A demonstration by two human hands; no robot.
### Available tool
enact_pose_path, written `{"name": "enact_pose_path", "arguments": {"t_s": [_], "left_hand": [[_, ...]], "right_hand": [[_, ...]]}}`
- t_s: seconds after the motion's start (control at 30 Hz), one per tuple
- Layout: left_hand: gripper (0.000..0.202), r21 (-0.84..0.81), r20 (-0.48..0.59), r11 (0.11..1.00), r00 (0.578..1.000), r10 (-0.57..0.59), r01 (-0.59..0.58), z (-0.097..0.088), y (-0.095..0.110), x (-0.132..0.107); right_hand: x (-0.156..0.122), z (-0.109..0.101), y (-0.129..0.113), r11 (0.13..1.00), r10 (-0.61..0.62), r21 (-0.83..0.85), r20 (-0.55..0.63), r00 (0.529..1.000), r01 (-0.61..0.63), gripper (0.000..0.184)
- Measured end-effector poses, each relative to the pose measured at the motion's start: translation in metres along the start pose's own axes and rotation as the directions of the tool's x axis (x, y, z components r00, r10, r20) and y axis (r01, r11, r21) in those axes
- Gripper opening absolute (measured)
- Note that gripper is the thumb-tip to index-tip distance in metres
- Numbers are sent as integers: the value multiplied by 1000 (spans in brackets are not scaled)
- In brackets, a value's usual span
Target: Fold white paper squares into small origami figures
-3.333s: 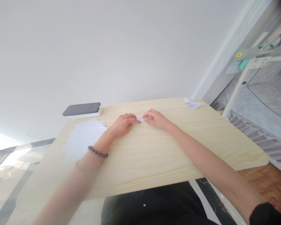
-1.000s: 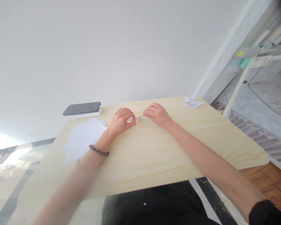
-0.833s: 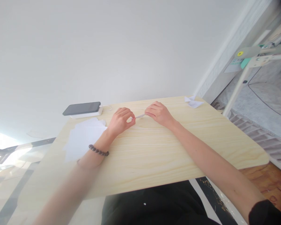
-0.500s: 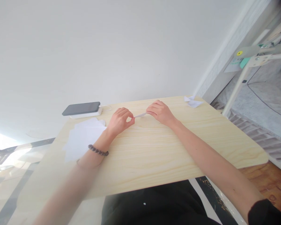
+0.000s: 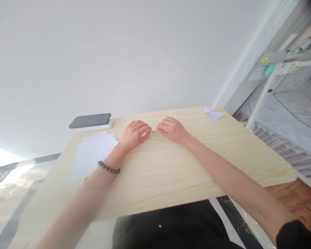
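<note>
While the left hand (image 5: 134, 135) and right hand (image 5: 172, 130) each pinched an end of the folded paper (image 5: 153, 130) at 12 o'clock, both rested on the desk (image 5: 171, 173), likely to keep the crease taut. Spare sheets (image 5: 92, 155) lay handy at 10 o'clock.

Dark bead bracelet (image 5: 108, 167), black sleeve (image 5: 298, 237), bare forearms.
</note>
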State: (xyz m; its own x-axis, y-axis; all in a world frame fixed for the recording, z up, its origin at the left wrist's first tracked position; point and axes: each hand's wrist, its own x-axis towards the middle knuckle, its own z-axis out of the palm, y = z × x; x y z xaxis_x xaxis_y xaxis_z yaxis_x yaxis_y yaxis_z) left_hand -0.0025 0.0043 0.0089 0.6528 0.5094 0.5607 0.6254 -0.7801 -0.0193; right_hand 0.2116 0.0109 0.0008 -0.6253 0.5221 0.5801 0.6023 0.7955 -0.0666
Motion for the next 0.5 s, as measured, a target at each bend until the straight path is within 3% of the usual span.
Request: {"name": "enact_pose_path", "arguments": {"t_s": [0.5], "left_hand": [[19,37,-64,999,998,13,-11,2,-3,-1]], "right_hand": [[-1,1,3,998,40,-52,1,999,-39,18]]}}
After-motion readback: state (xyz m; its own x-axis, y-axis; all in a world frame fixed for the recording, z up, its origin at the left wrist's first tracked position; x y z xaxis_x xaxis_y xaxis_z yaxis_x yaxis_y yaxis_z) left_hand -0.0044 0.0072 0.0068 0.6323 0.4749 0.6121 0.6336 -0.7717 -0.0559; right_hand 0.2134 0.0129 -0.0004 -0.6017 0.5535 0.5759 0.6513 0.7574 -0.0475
